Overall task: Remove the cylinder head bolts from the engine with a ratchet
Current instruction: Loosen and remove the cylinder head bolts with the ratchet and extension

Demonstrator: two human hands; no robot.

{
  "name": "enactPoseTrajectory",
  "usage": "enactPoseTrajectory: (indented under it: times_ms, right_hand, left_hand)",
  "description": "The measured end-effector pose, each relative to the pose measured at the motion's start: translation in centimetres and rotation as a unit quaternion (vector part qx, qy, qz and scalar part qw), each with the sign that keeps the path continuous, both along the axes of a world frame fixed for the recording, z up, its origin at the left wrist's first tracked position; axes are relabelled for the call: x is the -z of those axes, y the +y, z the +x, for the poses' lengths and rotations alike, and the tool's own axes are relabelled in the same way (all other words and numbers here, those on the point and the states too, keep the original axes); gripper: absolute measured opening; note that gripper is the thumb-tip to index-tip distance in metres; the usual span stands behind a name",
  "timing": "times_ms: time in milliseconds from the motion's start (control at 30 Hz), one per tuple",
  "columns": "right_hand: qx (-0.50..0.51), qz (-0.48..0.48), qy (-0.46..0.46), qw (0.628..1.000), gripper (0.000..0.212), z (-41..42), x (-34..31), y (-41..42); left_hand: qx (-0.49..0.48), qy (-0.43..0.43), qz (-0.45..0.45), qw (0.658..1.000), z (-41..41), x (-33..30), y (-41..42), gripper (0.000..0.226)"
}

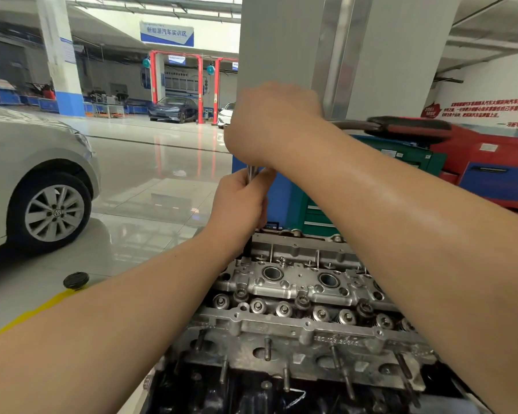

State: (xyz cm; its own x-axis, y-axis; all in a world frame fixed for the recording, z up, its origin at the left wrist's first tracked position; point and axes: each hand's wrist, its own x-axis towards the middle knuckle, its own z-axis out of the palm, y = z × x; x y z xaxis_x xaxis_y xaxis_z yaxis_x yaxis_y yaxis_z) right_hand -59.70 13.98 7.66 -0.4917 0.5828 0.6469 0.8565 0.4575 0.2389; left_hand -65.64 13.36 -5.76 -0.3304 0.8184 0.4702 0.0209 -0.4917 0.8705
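Note:
The bare aluminium cylinder head [296, 297] of the engine fills the lower middle, with valve tops and several bolts showing. A shiny ratchet extension bar [252, 172] stands upright over the head's far left corner, and its dark socket end [247, 248] reaches down to the head. My left hand [241, 201] grips the bar's middle. My right hand [269, 124] is curled over the bar's top, which hides the ratchet head. A ratchet handle is not clearly visible.
A silver car [36, 174] stands on the left. A black round cap [76, 280] lies on the glossy floor by a yellow line. Behind the engine are a grey pillar [326, 49], a green tool cabinet [401, 156] and a red cart [491, 162].

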Motion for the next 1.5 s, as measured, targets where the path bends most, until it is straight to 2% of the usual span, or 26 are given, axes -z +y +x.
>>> enactPoseTrajectory:
  times_ms: [67, 133, 233, 267, 333, 433, 500, 567, 633, 700, 733, 800, 833, 867, 900, 967, 1033, 1100, 1167, 1267, 1300, 1367, 1400, 1433, 1500]
  right_hand:
    - [-0.031, 0.005, -0.011, 0.999, 0.031, -0.2, -0.2, 0.5]
    - [-0.103, -0.039, -0.011, 0.994, 0.044, 0.3, -0.2, 1.1]
    - [-0.283, -0.141, 0.112, 0.942, 0.037, 2.0, 0.6, 1.3]
    - [-0.302, -0.142, 0.146, 0.931, 0.036, 2.3, 0.9, 1.2]
    - [-0.249, -0.081, 0.151, 0.953, 0.037, 1.9, 1.5, 1.3]
    - [-0.086, 0.016, 0.121, 0.989, 0.023, 0.7, 1.1, 0.6]
    - [-0.028, 0.031, 0.088, 0.995, 0.016, 0.5, 0.8, 0.4]
    - [-0.009, 0.019, 0.061, 0.998, 0.008, 0.2, 0.7, 0.3]
    - [-0.026, 0.013, 0.050, 0.998, 0.019, 0.1, 0.6, 0.5]
    - [-0.102, -0.046, 0.063, 0.992, 0.028, 0.4, 0.5, 1.2]
    - [-0.170, -0.100, 0.090, 0.976, 0.030, 0.8, 0.5, 1.4]
    - [-0.300, -0.207, 0.187, 0.912, 0.031, 1.7, 0.9, 1.4]
    - [-0.322, -0.218, 0.213, 0.896, 0.030, 1.8, 1.1, 1.3]
    - [-0.306, -0.200, 0.210, 0.907, 0.028, 1.6, 1.2, 1.2]
    - [-0.260, -0.161, 0.184, 0.934, 0.025, 1.1, 1.1, 1.3]
    - [-0.102, -0.070, 0.103, 0.987, 0.018, 0.2, 0.5, 0.9]
    - [0.014, -0.033, 0.034, 0.999, 0.013, -0.1, -0.3, -0.1]
    - [0.056, -0.031, -0.012, 0.998, 0.016, -0.3, -0.7, -0.5]
    - [0.044, -0.023, -0.022, 0.999, 0.020, -0.4, -0.8, -0.3]
    - [-0.059, -0.061, -0.002, 0.996, 0.042, 0.0, -0.6, 0.8]
    - [-0.127, -0.105, 0.022, 0.986, 0.046, 0.5, -0.4, 1.1]
    - [-0.265, -0.193, 0.113, 0.938, 0.040, 1.8, 0.1, 1.2]
    - [-0.302, -0.205, 0.147, 0.919, 0.038, 2.3, 0.4, 1.3]
    - [-0.305, -0.192, 0.155, 0.920, 0.036, 2.4, 0.6, 1.3]
    - [-0.226, -0.113, 0.121, 0.960, 0.034, 1.8, 0.9, 1.4]
  left_hand:
    - [0.032, -0.033, -0.015, 0.999, -0.1, -0.3, 0.1, 0.047]
    - [0.057, -0.047, -0.024, 0.997, -0.2, -0.5, 0.0, 0.048]
    - [0.084, -0.038, -0.028, 0.995, 0.0, -0.4, 0.0, 0.047]
    - [0.087, -0.033, -0.025, 0.995, 0.1, -0.3, 0.0, 0.047]
    - [0.073, -0.016, -0.010, 0.997, 0.1, -0.2, 0.0, 0.048]
    - [0.019, 0.016, 0.012, 1.000, -0.2, -0.1, -0.3, 0.048]
    - [-0.001, 0.015, 0.014, 1.000, -0.1, 0.0, -0.3, 0.059]
    - [-0.009, 0.022, 0.004, 1.000, 0.1, 0.0, -0.1, 0.060]
    - [-0.002, 0.004, -0.015, 1.000, 0.1, -0.2, 0.2, 0.051]
    - [0.040, -0.038, -0.025, 0.998, -0.2, -0.3, 0.4, 0.051]
    - [0.059, -0.045, -0.028, 0.997, -0.3, -0.3, 0.6, 0.051]
    - [0.078, -0.038, -0.028, 0.996, -0.4, 0.0, 0.8, 0.051]
    - [0.080, -0.037, -0.027, 0.996, -0.3, 0.0, 0.7, 0.052]
    - [0.079, -0.038, -0.026, 0.996, -0.3, 0.0, 0.7, 0.053]
    - [0.068, -0.034, -0.024, 0.997, -0.3, 0.1, 0.7, 0.054]
    - [0.023, -0.010, -0.014, 1.000, -0.5, 0.1, 0.5, 0.052]
    - [-0.006, 0.002, -0.004, 1.000, -0.5, 0.2, 0.4, 0.051]
    - [-0.009, 0.013, -0.005, 1.000, -0.3, 0.2, 0.4, 0.051]
    - [0.006, 0.007, -0.023, 1.000, -0.2, 0.2, 0.6, 0.047]
    - [0.035, -0.035, -0.039, 0.998, -0.4, 0.0, 0.7, 0.050]
    - [0.041, -0.036, -0.039, 0.998, -0.4, 0.1, 0.7, 0.050]
    - [0.056, -0.026, -0.040, 0.997, -0.2, 0.0, 0.7, 0.048]
    - [0.063, -0.021, -0.041, 0.997, -0.1, 0.0, 0.6, 0.047]
    - [0.069, -0.018, -0.040, 0.997, 0.0, 0.0, 0.6, 0.048]
    - [0.071, -0.007, -0.030, 0.997, -0.1, 0.2, 0.5, 0.048]
